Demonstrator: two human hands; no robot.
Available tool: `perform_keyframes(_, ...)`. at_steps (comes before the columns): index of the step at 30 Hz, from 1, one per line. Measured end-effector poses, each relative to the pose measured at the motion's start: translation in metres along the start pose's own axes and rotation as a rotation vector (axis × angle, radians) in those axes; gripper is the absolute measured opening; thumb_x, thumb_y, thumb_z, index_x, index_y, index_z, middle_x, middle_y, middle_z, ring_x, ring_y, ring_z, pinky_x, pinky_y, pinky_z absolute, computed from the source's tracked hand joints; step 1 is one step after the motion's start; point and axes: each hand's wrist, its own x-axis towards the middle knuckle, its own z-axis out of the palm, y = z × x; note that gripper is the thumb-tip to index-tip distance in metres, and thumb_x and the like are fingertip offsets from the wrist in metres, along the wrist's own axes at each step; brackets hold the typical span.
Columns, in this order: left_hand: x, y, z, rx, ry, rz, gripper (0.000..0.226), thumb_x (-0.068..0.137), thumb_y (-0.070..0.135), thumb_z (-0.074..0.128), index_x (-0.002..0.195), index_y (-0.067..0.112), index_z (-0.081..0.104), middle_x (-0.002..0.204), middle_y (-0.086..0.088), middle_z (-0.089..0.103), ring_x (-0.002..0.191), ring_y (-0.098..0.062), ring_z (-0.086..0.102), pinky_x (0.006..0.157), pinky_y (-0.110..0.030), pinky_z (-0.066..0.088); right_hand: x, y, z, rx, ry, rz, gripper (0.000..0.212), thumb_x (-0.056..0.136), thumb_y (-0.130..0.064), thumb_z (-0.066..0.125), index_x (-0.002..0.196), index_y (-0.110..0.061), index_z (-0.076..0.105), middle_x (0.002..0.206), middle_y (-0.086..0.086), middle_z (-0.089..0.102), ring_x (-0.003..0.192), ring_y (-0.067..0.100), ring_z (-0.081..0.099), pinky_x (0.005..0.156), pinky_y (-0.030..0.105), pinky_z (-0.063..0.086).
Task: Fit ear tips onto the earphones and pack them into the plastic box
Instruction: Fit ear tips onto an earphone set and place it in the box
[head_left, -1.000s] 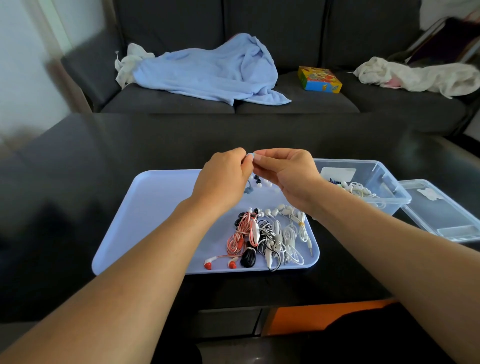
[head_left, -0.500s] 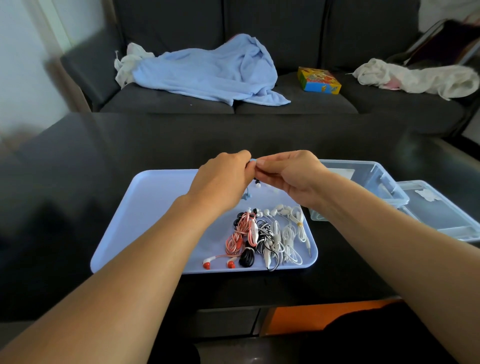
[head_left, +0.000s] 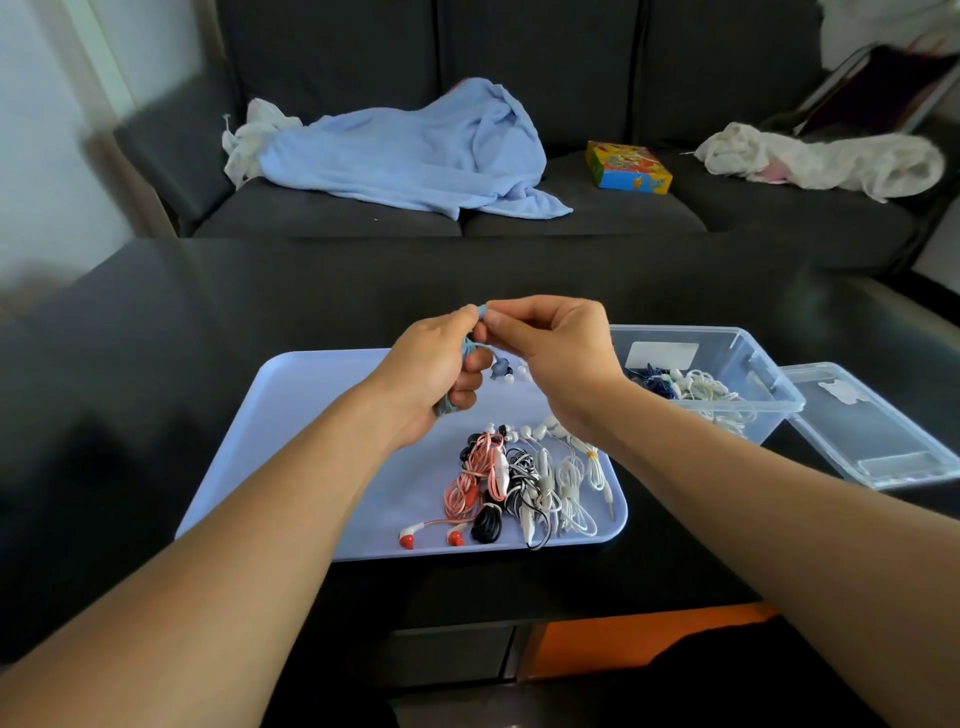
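At frame centre the left hand (head_left: 434, 364) grips blue earphones (head_left: 470, 345) while the right hand (head_left: 553, 345) pinches an ear tip (head_left: 482, 310) onto them; some sets fill the plastic box (head_left: 727, 364) at right, several wait on the tray (head_left: 311, 415).

At mid-frame my left hand (head_left: 431, 371) grips a blue earphone (head_left: 470, 347) while my right hand (head_left: 553, 345) pinches its ear tip (head_left: 483, 310), above the tray (head_left: 311, 415); plastic box (head_left: 769, 384) at right.

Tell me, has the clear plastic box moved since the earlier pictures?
No. The plastic box still stands beside the far right corner of the blue tray, as before.
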Motion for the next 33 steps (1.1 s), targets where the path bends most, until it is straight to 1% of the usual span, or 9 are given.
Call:
perform_keyframes(4,0.001,0.004,-0.010,0.047,-0.002,-0.003,0.035,0.102,0.034,0.041,0.070,0.020,0.043,0.055,0.003,0.035,0.045,-0.011,0.024,0.042,-0.022,0.021,0.004,-0.005,-0.009,0.094,-0.106,0.110,0.014,0.091,-0.005,0.069,0.101,0.002,0.075,0.089,0.013,0.076,0.078,0.017,0.072,0.078,0.024,0.060)
perform_keyframes(8,-0.002,0.010,-0.018,-0.086,-0.161,-0.078,0.038,0.102,0.036,0.045,0.066,0.021,0.043,0.055,0.004,0.030,0.042,-0.008,0.021,0.040,-0.019,0.017,0.009,-0.011,-0.024,0.190,-0.288,0.140,0.009,0.084,-0.005,0.070,0.092,-0.001,0.070,0.081,0.011,0.070,0.071,0.014,0.068,0.070,0.021,0.058)
perform_keyframes(10,-0.004,0.010,-0.019,-0.133,-0.228,-0.104,0.039,0.101,0.037,0.047,0.066,0.021,0.044,0.054,0.005,0.029,0.040,-0.006,0.022,0.039,-0.017,0.016,0.011,-0.012,-0.028,0.224,-0.363,0.138,0.022,0.078,-0.008,0.071,0.099,-0.001,0.069,0.087,0.013,0.070,0.073,0.014,0.068,0.071,0.022,0.058)
perform_keyframes(12,-0.004,0.010,-0.018,-0.172,-0.251,-0.118,0.038,0.101,0.039,0.048,0.068,0.021,0.045,0.054,0.006,0.030,0.039,-0.004,0.022,0.038,-0.016,0.016,0.013,-0.012,-0.029,0.228,-0.425,0.130,0.035,0.080,-0.010,0.069,0.114,0.000,0.067,0.097,0.016,0.069,0.080,0.015,0.067,0.075,0.022,0.058)
perform_keyframes(14,-0.004,0.010,-0.016,-0.194,-0.250,-0.121,0.039,0.101,0.041,0.047,0.068,0.021,0.045,0.053,0.007,0.030,0.038,-0.004,0.023,0.039,-0.016,0.016,0.014,-0.012,-0.028,0.191,-0.469,0.107,0.033,0.089,-0.009,0.063,0.120,0.001,0.066,0.097,0.013,0.067,0.079,0.011,0.064,0.075,0.020,0.056)
perform_keyframes(19,-0.004,0.009,-0.012,-0.188,-0.221,-0.112,0.039,0.102,0.042,0.047,0.068,0.021,0.046,0.053,0.007,0.032,0.038,-0.004,0.023,0.038,-0.015,0.018,0.016,-0.012,-0.028,0.102,-0.437,0.030,0.023,0.097,-0.002,0.056,0.115,0.003,0.067,0.085,0.009,0.067,0.072,0.008,0.061,0.070,0.018,0.053)
perform_keyframes(24,-0.005,0.007,-0.014,-0.156,-0.182,-0.091,0.038,0.102,0.039,0.049,0.070,0.020,0.046,0.053,0.006,0.037,0.040,-0.005,0.024,0.038,-0.016,0.019,0.015,-0.007,-0.024,0.061,-0.428,-0.015,0.020,0.096,-0.002,0.057,0.111,-0.001,0.070,0.085,0.006,0.073,0.076,0.010,0.063,0.072,0.019,0.053)
perform_keyframes(29,-0.005,0.006,-0.016,-0.168,-0.189,-0.108,0.038,0.102,0.040,0.049,0.069,0.020,0.048,0.055,0.005,0.040,0.041,-0.005,0.026,0.038,-0.016,0.020,0.014,-0.010,-0.026,0.091,-0.463,0.028,0.024,0.097,-0.002,0.055,0.116,0.003,0.067,0.088,0.009,0.070,0.076,0.010,0.063,0.073,0.019,0.055)
perform_keyframes(33,-0.005,0.006,-0.014,-0.149,-0.193,-0.101,0.037,0.102,0.039,0.049,0.070,0.020,0.048,0.056,0.005,0.041,0.042,-0.005,0.026,0.039,-0.016,0.020,0.015,-0.010,-0.028,0.094,-0.459,0.041,0.022,0.096,-0.002,0.055,0.113,0.001,0.068,0.083,0.003,0.073,0.074,0.007,0.064,0.073,0.018,0.055)
